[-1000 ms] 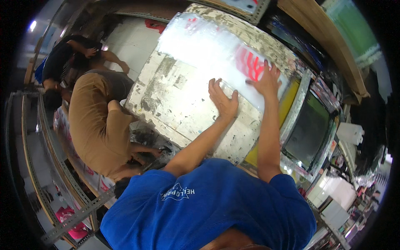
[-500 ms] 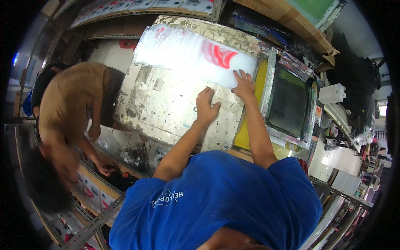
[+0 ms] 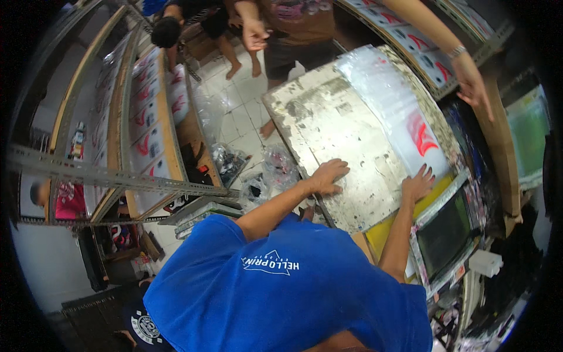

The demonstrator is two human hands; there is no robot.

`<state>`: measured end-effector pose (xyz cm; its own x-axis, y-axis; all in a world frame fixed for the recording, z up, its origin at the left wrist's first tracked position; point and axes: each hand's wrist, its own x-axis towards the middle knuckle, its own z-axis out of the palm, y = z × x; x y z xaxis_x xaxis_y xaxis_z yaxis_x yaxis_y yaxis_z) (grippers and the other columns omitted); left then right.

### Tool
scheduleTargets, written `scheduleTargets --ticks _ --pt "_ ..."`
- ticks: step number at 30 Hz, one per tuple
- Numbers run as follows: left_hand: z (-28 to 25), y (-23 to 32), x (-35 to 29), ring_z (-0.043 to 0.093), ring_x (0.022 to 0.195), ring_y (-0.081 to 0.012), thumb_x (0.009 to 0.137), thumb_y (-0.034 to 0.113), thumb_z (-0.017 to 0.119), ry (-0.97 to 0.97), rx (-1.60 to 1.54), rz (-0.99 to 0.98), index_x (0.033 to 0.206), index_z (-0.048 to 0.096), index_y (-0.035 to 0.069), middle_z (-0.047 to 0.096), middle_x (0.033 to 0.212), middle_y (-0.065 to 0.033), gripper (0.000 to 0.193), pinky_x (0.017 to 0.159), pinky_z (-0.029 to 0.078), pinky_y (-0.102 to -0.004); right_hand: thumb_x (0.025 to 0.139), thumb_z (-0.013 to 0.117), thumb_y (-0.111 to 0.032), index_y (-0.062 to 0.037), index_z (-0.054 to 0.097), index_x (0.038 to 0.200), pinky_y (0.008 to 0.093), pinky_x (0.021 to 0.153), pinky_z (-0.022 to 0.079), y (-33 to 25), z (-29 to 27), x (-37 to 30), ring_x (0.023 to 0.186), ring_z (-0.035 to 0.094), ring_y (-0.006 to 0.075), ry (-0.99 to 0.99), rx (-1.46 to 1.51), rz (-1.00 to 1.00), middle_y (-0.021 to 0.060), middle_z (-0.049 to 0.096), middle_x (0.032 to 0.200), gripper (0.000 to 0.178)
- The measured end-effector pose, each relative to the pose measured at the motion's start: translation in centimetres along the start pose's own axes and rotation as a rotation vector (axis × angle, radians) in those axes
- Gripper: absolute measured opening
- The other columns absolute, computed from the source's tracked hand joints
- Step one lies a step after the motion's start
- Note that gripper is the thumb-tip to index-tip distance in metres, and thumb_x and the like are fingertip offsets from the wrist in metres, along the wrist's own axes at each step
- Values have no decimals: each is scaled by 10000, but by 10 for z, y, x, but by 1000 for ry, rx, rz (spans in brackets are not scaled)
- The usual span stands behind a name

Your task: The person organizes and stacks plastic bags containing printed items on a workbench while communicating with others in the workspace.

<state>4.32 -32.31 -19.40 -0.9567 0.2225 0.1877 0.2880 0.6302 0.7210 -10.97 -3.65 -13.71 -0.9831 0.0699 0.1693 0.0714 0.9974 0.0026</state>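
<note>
A row of overlapping clear plastic sheets [image 3: 381, 88] lies along the right side of a paint-stained worktable [image 3: 316, 120]. The nearest sheet bears a red curved print [image 3: 420, 135]. My right hand [image 3: 417, 186] rests with spread fingers at the near end of the sheets, its fingertips on or close to that edge. Over by the table's left edge, my left hand [image 3: 329, 176] lies palm down on the bare top, fingers apart. Neither hand grips anything.
To the right of my right arm are a yellow surface [image 3: 384, 232] and a dark framed printing screen [image 3: 446, 237]. A white plastic container [image 3: 485, 263] stands beyond. Shelves of printed sheets [image 3: 143, 126] line the left. A co-worker [image 3: 302, 26] stands across the table, arms reaching out.
My view has swung leftward. My left hand has moved to the table's left edge, away from my right hand, which stays near the sheets. The bent-over co-worker at left is no longer seen there.
</note>
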Motion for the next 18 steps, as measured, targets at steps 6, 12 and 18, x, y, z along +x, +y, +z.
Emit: scheduleTargets --ticks 6,12,18 --pt "9 12 -30 205 1397 -417 651 477 749 5 -35 -93 1363 460 59 307 1493 -188 875 1123 214 -492 696 735 -174 -68 421 1382 457 1094 267 -23 3 -56 1313 324 381 125 277 -268 203 378 1406 762" --pt "13 25 -32 192 1380 -470 658 475 764 -50 194 -127 1381 450 76 293 1491 -226 883 1126 193 -508 717 670 -113 -20 490 1286 454 1080 304 -46 -5 -128 1257 392 359 -75 555 -641 195 440 1339 604" --pt "26 32 -24 278 1346 -449 655 338 788 80 252 -43 1313 515 34 379 1437 -223 774 1099 249 -508 767 654 -104 -65 492 1292 434 965 406 13 -37 -185 1209 441 304 -106 741 -760 136 464 1316 551"
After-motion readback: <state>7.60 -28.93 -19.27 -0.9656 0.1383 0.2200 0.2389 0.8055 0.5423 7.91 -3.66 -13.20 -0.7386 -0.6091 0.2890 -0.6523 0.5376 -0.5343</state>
